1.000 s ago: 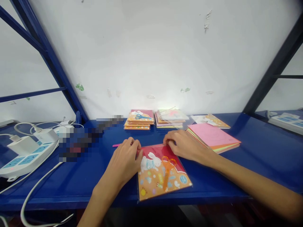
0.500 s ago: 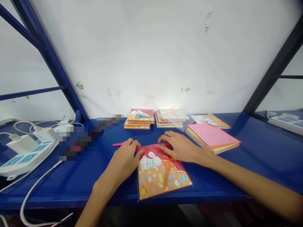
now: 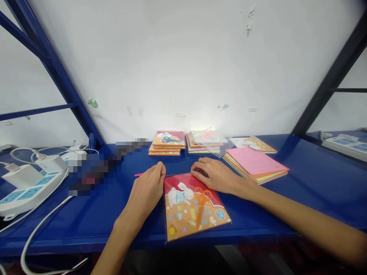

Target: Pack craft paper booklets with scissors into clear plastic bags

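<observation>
A flat craft-paper packet (image 3: pixel 183 214) in a clear plastic sleeve lies at the table's front edge. Its red and orange cover shows a white rabbit, and orange scissors (image 3: pixel 202 204) sit on it inside the sleeve. Curled at the packet's upper left corner is my left hand (image 3: pixel 149 185), thumb pressed to the index finger; what it pinches, if anything, is hidden. My right hand (image 3: pixel 213 173) grips the packet's top edge between thumb and bent fingers. A pink pen-like stick (image 3: pixel 138 174) pokes out behind my left hand.
Similar packets (image 3: pixel 166 145) are stacked at the back, blue scissors on top. Beside them stand another stack (image 3: pixel 205 143) with loose plastic and coloured paper sheets (image 3: pixel 258 164). White power strips (image 3: pixel 34 191) and cables lie left; a blurred dark object (image 3: pixel 100 168) lies nearer.
My left thumb has come off the packet's corner and closed against the index finger. My right hand stays at the top edge, with its fingertips drawn closer together. The view has shifted slightly.
</observation>
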### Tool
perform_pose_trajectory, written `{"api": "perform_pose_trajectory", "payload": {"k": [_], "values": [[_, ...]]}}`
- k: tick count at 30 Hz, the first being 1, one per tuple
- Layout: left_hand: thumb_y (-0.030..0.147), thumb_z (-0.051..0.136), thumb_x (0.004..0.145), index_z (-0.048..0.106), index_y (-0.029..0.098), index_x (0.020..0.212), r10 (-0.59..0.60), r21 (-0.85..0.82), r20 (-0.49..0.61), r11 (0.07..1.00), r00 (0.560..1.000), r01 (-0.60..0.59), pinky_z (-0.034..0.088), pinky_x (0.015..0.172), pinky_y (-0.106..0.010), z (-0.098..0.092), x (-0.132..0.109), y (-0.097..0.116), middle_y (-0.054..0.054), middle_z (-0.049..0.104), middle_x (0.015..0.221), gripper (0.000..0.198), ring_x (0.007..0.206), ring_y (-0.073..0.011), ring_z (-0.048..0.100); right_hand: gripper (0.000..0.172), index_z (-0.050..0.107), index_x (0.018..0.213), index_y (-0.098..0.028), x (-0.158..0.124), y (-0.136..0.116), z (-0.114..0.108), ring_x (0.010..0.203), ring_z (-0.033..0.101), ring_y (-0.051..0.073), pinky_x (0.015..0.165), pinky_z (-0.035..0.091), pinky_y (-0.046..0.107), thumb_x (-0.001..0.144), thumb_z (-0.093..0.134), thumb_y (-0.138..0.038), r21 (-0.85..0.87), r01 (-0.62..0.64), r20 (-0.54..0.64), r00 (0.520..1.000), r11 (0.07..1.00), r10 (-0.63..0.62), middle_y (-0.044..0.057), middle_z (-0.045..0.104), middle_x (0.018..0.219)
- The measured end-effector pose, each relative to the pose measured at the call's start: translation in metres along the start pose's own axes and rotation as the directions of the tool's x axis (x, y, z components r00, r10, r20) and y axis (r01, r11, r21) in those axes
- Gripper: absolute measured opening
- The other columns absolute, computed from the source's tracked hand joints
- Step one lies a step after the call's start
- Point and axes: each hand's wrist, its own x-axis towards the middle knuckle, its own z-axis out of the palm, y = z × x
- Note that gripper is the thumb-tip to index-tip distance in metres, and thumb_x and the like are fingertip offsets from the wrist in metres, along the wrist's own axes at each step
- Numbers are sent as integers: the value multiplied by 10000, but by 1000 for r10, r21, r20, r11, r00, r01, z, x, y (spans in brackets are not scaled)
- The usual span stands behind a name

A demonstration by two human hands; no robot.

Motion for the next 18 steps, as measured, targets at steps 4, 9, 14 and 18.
{"api": "perform_pose_trajectory", "payload": {"k": [4, 9, 14, 18], "values": [[119, 357, 970, 600, 228, 914, 64, 8, 1, 998, 998, -64, 448, 699, -307, -3, -1, -1, -45, 640, 1036, 272, 846, -195, 648, 272, 705, 1061, -193, 0, -3, -2, 935, 653, 214, 841, 468, 326, 1047, 476, -340, 6, -11, 1, 1000, 1000, 11, 82, 689, 995], [172, 417, 967, 719, 200, 1050, 69, 12, -11, 998, 998, -69, 504, 808, -339, -4, -7, 1, -81, 651, 1174, 315, 989, -221, 675, 270, 705, 1048, -190, 0, -4, -3, 938, 654, 215, 848, 463, 330, 1048, 472, -326, -4, -16, 2, 1000, 1000, 16, 85, 691, 993], [311, 484, 987, 709, 178, 1052, 56, 26, 34, 998, 998, -57, 517, 805, -364, 1, -7, 3, -90, 657, 1154, 268, 979, -236, 676, 266, 704, 1043, -195, -1, -4, -3, 931, 654, 212, 835, 459, 322, 1047, 474, -330, -5, -13, -2, 1000, 1000, 13, 82, 695, 995], [307, 482, 993, 673, 183, 1009, 49, 99, 40, 994, 998, -53, 497, 714, -349, 4, -5, 5, -78, 646, 1107, 228, 935, -237, 668, 266, 700, 1070, -207, -2, -3, -2, 918, 651, 214, 792, 456, 318, 1035, 498, -377, -9, -13, -9, 1000, 1000, 13, 70, 690, 980]]}}
